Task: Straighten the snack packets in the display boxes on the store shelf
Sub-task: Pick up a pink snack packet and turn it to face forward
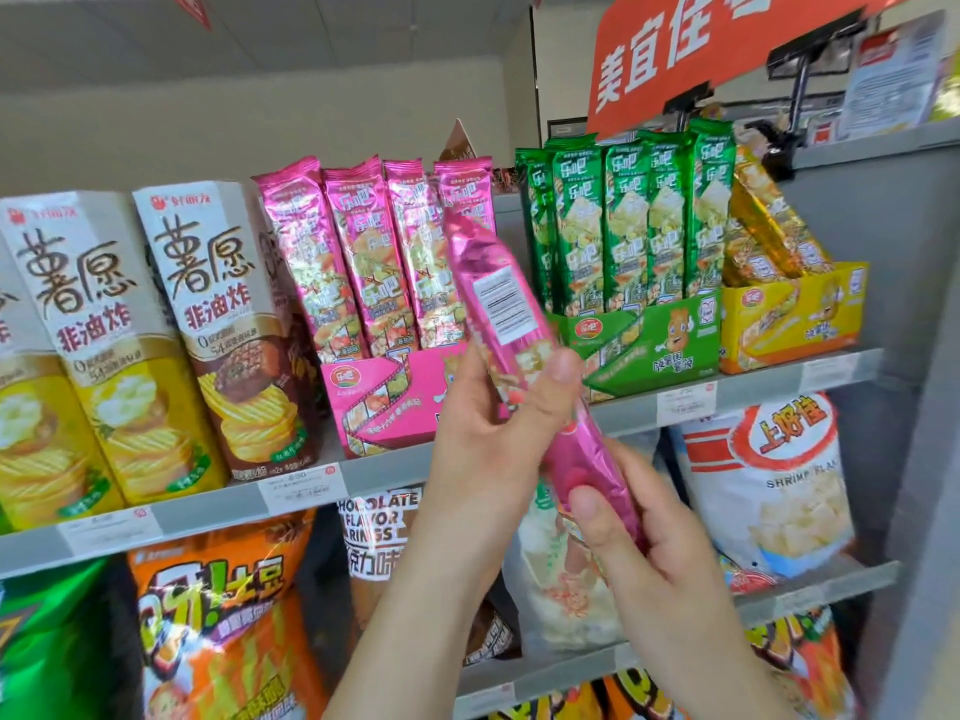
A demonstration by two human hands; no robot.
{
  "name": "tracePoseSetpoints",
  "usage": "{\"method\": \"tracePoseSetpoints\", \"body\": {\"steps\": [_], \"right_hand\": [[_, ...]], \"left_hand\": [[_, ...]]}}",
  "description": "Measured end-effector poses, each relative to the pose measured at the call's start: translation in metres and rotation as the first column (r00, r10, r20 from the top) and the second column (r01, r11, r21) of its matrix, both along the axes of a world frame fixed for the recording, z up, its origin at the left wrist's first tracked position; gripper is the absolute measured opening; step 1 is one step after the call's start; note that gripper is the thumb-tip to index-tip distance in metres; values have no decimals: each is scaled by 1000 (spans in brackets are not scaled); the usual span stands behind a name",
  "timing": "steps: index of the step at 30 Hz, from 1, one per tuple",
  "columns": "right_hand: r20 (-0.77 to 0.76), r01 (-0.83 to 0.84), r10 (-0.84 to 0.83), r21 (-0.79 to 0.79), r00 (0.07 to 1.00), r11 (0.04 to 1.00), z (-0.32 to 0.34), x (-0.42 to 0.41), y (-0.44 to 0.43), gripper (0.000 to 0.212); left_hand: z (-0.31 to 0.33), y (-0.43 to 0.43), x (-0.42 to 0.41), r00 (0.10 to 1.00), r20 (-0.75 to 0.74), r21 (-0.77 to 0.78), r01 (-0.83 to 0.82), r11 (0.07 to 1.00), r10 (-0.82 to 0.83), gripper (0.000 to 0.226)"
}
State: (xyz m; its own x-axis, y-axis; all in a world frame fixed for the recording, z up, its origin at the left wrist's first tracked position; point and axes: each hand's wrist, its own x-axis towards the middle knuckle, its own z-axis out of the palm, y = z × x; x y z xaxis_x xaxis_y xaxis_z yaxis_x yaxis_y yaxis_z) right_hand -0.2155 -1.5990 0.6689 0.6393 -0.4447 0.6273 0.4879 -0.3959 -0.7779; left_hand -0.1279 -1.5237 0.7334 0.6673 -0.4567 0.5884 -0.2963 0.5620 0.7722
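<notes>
Pink box [384,402], upright packets [358,257] inside, held packet [498,304]

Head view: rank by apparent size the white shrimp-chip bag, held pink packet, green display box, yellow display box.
1. white shrimp-chip bag
2. held pink packet, nearer the camera, so unsure
3. green display box and yellow display box: alike, unranked
</notes>
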Motion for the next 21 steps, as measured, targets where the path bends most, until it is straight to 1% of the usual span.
{"method": "tracePoseSetpoints", "body": {"steps": [1,2,3,4,6,7,8,9,10,11,12,13,14,15,16,17,18,19,21], "right_hand": [[9,56,-56,-58,998,997,-2,-1,0,31],[4,87,-87,-81,996,993,-4,-1,0,34],[-5,90,-90,-73,996,993,-4,-3,1,36],[-17,58,-58,-36,998,998,-4,-4,1,36],[-49,-83,89,121,995,989,0,-7,-1,27],[-65,-195,213,213,975,957,3,-9,-2,26],[-71,-307,337,271,939,912,5,-12,-3,30],[-80,-380,418,286,905,879,5,-13,-4,36],[-88,-402,440,279,894,872,4,-13,-3,41],[-88,-379,415,271,906,885,1,-12,-2,44],[-87,-311,341,248,936,918,-3,-10,0,42],[-92,-200,220,185,971,962,-6,-8,1,39],[-102,-56,63,72,993,996,-9,-7,2,36],[-106,91,-97,-67,990,994,-12,-7,1,36],[-98,214,-237,-199,967,956,-14,-6,0,38],[-85,302,-339,-290,937,908,-15,-5,0,41],[-71,353,-396,-330,915,875,-16,-5,0,45],[-53,377,-418,-342,907,861,-17,-5,1,48],[-25,365,-395,-328,919,871,-20,-6,3,48]], "left_hand": [[-1,0,0,998,19,-9,-54,999,54,27],[-2,0,0,997,17,-38,-69,997,70,25],[-3,0,1,999,-1,-72,-45,996,45,27],[-4,1,2,999,-37,-104,3,995,-7,31],[-3,5,5,983,-121,-160,120,980,-140,36],[-4,7,7,967,-147,-182,182,966,-210,35],[-5,10,8,947,-162,-196,243,950,-276,34],[-5,11,8,929,-171,-202,294,934,-329,36],[-5,12,8,913,-183,-205,328,922,-365,39],[-5,13,8,905,-194,-198,341,919,-377,43],[-5,13,8,909,-202,-184,332,925,-366,46],[-5,12,7,926,-196,-160,295,942,-323,46],[-6,10,7,952,-170,-121,238,964,-256,43],[-7,7,6,978,-128,-73,157,985,-166,37],[-9,6,6,993,-84,-33,76,997,-78,30],[-10,4,6,998,-56,-14,8,1000,-9,21],[-11,4,5,998,-54,-18,-36,999,35,13],[-12,4,5,996,-71,-33,-53,998,50,11],[-14,6,7,991,-137,-75,-15,997,4,13]]}}
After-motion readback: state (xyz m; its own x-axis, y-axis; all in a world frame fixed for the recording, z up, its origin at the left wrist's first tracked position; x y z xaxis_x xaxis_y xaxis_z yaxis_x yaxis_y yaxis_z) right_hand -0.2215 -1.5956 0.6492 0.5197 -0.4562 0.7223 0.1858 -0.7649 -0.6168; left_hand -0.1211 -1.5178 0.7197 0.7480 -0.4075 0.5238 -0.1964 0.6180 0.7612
